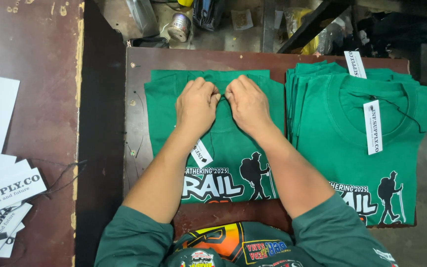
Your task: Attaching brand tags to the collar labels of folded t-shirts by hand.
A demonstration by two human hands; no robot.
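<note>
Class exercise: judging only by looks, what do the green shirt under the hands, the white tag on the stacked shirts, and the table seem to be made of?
Green shirt: probably knitted cotton-like cloth, matte, softly creased, with a flat white and black print.
White tag: likely stiff card, smooth, straight-edged, hung on a dark string.
Table: seemingly wood or board under a worn reddish-brown coat, scuffed and chipped at the edges.

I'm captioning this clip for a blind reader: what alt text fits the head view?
Both hands, left hand and right hand, meet fingertip to fingertip at the collar of a folded green T-shirt on a dark wooden table. A white hang tag lies under the left wrist, and a stack of tagged green shirts sits to the right.
</note>
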